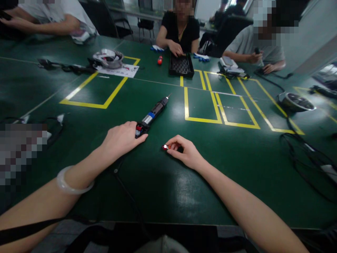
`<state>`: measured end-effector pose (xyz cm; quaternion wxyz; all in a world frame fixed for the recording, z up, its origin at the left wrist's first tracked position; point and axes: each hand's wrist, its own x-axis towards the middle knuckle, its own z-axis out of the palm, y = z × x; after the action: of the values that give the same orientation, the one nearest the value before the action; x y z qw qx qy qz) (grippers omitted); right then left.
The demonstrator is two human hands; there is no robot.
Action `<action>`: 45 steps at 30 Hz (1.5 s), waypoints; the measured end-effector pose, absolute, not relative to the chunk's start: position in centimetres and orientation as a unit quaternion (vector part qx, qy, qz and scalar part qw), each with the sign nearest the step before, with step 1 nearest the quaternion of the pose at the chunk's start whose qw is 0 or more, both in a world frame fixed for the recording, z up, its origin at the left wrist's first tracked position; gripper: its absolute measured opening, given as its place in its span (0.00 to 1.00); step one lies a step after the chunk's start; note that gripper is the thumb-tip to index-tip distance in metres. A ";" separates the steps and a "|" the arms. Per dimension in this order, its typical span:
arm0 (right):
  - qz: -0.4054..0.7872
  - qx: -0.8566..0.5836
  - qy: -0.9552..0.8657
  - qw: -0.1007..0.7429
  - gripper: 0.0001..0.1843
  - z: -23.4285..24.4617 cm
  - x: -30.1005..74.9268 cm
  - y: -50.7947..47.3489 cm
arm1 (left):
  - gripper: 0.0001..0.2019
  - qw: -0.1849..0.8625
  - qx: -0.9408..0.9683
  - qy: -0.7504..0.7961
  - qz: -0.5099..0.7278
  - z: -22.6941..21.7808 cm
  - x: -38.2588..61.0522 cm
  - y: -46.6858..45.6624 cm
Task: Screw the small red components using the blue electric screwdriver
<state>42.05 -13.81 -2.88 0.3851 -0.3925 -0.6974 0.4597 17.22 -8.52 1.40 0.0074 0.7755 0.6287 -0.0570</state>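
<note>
My left hand (121,140) lies flat on the green table (163,182), fingers stretched out, its fingertips touching the rear end of an electric screwdriver (152,115). The screwdriver is black with a blue band and a red switch, and lies with its bit pointing away to the upper right. Its cord runs back under my left wrist. My right hand (184,151) is closed in a pinch on a small red and silver part (165,147) that rests on the table, a short way right of the screwdriver's end.
Yellow tape rectangles (202,105) mark the table. Across it sit three people, with a black parts tray (181,65), a red object (159,60), a round metal fan (296,102) at right, another (108,58) at left, and black cables (302,151) along the right edge.
</note>
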 end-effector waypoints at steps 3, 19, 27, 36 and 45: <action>0.446 -0.402 -0.701 0.385 0.06 -2.9 41.8 -13.8 | 0.29 0.028 0.794 0.605 -0.054 1.5 18.8 -10.1; 0.273 -0.425 -0.782 0.365 0.02 -3.6 41.5 -13.9 | 0.34 0.073 0.846 0.527 -0.040 1.7 21.1 -12.6; 0.248 -0.431 -0.796 0.346 0.02 -3.5 41.5 -13.9 | 0.34 0.069 0.856 0.509 -0.060 1.8 21.0 -13.0; 0.207 -0.424 -0.826 0.307 0.02 -2.9 41.3 -14.3 | 0.33 0.076 0.860 0.501 -0.065 1.9 21.0 -13.5; 0.229 -0.412 -0.818 0.329 0.06 -3.3 41.4 -14.4 | 0.34 0.080 0.855 0.509 -0.065 2.0 21.0 -13.4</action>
<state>41.38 -14.36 -3.33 0.3294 -0.4119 -0.8181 0.2294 20.98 -13.40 1.99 0.0797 0.8546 0.5090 -0.0646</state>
